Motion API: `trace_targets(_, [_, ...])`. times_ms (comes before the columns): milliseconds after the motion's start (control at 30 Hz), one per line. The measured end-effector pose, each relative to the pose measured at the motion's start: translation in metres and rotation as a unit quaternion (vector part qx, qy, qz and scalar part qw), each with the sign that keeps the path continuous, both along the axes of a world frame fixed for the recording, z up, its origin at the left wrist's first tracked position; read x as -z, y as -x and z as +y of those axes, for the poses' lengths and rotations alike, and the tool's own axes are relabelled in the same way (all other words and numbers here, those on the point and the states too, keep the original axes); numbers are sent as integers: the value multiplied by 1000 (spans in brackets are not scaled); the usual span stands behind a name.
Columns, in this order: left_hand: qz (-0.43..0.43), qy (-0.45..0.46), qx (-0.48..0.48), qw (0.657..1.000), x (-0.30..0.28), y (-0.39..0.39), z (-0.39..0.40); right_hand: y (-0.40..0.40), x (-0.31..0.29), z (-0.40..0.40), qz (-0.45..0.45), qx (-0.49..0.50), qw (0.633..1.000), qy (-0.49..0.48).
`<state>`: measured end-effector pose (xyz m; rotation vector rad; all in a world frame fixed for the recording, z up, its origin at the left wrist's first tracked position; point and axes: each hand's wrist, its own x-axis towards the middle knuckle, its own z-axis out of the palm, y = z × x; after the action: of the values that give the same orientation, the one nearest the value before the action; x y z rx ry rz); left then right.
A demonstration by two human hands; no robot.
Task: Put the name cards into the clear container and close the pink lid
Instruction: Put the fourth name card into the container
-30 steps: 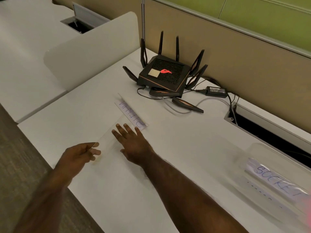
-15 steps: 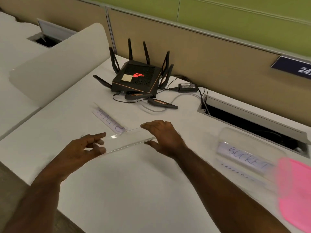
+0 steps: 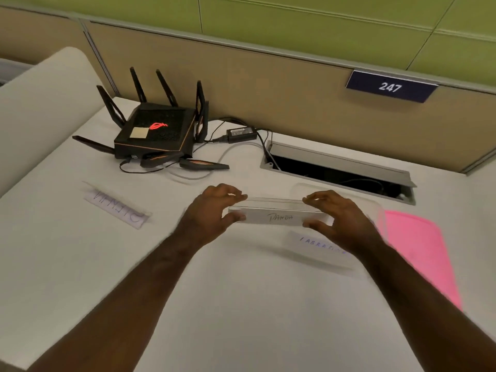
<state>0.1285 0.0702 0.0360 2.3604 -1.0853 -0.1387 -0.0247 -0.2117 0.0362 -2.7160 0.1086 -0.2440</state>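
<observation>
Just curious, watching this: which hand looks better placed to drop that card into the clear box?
Probably the right hand. It grips the PANDA card's end nearest the clear container and pink lid; the left hand holds the far end.

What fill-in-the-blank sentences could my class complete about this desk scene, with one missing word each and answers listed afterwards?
1. Both hands, left hand and right hand, hold a name card that reads ____.
2. The lid lying on the desk is coloured ____.
3. The sign on the partition shows the number ____.
4. The black router stands to the ____ of the hands.

Answers: PANDA; pink; 247; left
</observation>
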Motion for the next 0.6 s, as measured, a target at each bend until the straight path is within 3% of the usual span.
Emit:
trace_targets(333, [-113,-115,52,986,5,16,-136,51,-1,-77,32,202,972,116])
trace_targets(600, [-187,-262,68,944,21,28,-183,51,30,-85,88,231,952,178])
